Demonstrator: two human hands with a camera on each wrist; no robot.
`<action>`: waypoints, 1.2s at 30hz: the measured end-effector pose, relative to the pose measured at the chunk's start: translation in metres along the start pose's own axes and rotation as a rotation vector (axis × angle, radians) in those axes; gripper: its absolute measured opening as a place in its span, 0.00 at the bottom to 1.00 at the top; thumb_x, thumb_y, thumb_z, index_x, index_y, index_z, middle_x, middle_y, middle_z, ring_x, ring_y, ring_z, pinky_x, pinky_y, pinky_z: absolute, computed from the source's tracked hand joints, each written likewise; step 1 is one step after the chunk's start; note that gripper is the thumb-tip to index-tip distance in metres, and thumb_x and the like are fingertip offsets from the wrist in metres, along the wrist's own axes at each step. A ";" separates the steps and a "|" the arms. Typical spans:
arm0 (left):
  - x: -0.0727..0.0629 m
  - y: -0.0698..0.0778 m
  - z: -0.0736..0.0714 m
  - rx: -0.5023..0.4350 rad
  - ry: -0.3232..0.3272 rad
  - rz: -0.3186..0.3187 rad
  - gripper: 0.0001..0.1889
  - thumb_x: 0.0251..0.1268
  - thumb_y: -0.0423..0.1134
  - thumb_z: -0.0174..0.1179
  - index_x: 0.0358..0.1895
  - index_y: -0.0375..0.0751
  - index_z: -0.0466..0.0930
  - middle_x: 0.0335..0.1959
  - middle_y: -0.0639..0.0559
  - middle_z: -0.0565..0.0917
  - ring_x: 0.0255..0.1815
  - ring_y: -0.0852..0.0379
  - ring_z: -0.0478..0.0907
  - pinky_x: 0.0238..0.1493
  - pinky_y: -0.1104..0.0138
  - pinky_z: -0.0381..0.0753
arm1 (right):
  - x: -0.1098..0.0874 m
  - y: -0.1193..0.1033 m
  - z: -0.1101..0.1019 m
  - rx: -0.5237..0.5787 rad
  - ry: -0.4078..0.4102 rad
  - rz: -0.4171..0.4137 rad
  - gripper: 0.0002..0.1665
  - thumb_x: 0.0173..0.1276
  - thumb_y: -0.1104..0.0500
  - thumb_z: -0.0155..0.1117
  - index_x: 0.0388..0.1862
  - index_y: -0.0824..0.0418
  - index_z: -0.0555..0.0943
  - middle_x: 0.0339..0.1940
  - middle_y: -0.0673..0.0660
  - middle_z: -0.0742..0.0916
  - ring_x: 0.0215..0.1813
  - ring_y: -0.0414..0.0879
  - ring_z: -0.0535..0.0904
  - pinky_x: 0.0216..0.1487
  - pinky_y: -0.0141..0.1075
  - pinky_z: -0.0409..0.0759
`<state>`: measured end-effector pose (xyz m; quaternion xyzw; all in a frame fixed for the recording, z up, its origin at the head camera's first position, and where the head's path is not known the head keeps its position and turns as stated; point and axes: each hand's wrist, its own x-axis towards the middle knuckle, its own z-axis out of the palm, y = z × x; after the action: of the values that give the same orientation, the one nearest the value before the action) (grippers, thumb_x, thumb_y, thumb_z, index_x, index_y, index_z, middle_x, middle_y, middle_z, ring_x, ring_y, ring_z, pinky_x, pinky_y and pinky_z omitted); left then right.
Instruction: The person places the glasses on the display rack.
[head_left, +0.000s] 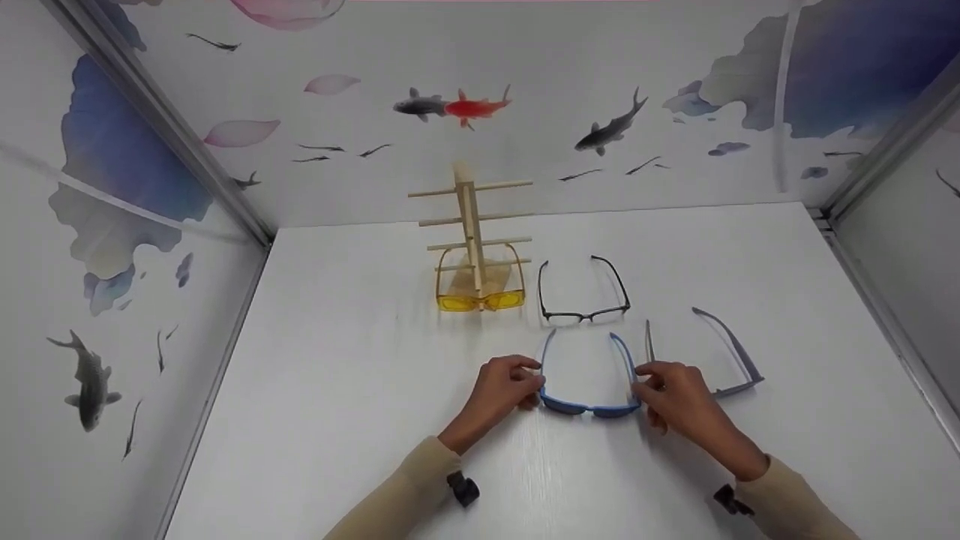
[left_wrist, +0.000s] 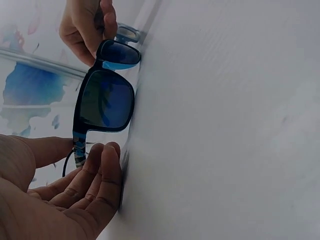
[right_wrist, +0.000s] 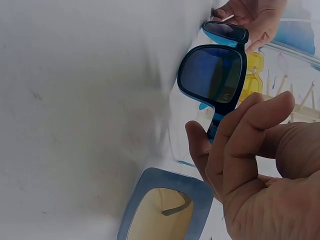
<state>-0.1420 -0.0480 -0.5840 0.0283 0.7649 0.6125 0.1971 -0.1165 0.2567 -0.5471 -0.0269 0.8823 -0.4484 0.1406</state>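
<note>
Blue-framed sunglasses (head_left: 589, 410) with dark lenses stand open on the white table, their front toward me. My left hand (head_left: 506, 382) pinches the left temple near the hinge. On the other temple, my right hand (head_left: 679, 390) holds on with thumb and fingers. The left wrist view shows a dark mirrored lens (left_wrist: 107, 100) and a patterned patch on the temple by the left thumb. Grey-framed glasses (head_left: 739, 358) lie beside the right hand, which partly hides them; their bluish-grey rim (right_wrist: 175, 179) shows large in the right wrist view.
Behind the sunglasses lie black-framed eyeglasses (head_left: 583, 317). A wooden display stand (head_left: 471, 225) with several crossbars rises at the back, yellow glasses (head_left: 457, 303) resting at its lowest level. Printed panels with fish wall in the table (head_left: 337, 390) at the back and both sides.
</note>
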 end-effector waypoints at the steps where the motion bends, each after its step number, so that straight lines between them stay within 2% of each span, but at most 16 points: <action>1: 0.000 0.000 0.000 0.002 0.001 0.002 0.16 0.78 0.37 0.69 0.62 0.33 0.86 0.34 0.51 0.92 0.32 0.55 0.89 0.39 0.64 0.92 | 0.000 0.000 0.000 0.004 0.003 -0.002 0.22 0.75 0.70 0.66 0.65 0.79 0.82 0.30 0.59 0.88 0.21 0.47 0.82 0.20 0.37 0.83; 12: -0.009 0.003 -0.003 0.005 0.016 -0.039 0.17 0.76 0.36 0.70 0.62 0.34 0.85 0.33 0.51 0.93 0.30 0.53 0.90 0.39 0.65 0.92 | -0.004 -0.006 0.001 0.041 0.004 -0.014 0.21 0.76 0.69 0.68 0.64 0.76 0.82 0.28 0.59 0.88 0.21 0.47 0.82 0.21 0.36 0.84; 22: -0.024 0.009 -0.012 -0.017 0.031 -0.088 0.19 0.75 0.37 0.72 0.64 0.35 0.85 0.37 0.49 0.93 0.35 0.52 0.92 0.45 0.62 0.93 | -0.007 -0.015 0.004 0.067 -0.010 0.013 0.22 0.76 0.68 0.68 0.66 0.76 0.82 0.31 0.61 0.90 0.21 0.48 0.83 0.22 0.36 0.85; 28: -0.034 0.009 -0.019 -0.001 0.017 -0.068 0.22 0.76 0.40 0.71 0.66 0.32 0.84 0.36 0.49 0.93 0.35 0.52 0.90 0.44 0.63 0.93 | -0.010 -0.021 0.009 0.079 -0.005 0.008 0.23 0.76 0.68 0.68 0.66 0.75 0.82 0.31 0.62 0.89 0.21 0.49 0.83 0.21 0.37 0.85; 36: -0.038 0.008 -0.024 0.009 0.025 -0.063 0.23 0.76 0.40 0.71 0.67 0.31 0.83 0.35 0.50 0.93 0.34 0.53 0.89 0.41 0.64 0.92 | -0.010 -0.027 0.014 0.083 -0.003 -0.009 0.22 0.75 0.69 0.68 0.65 0.75 0.83 0.32 0.65 0.89 0.19 0.49 0.82 0.20 0.38 0.84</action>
<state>-0.1166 -0.0796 -0.5624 -0.0026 0.7707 0.6027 0.2069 -0.1050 0.2318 -0.5310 -0.0258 0.8627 -0.4851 0.1410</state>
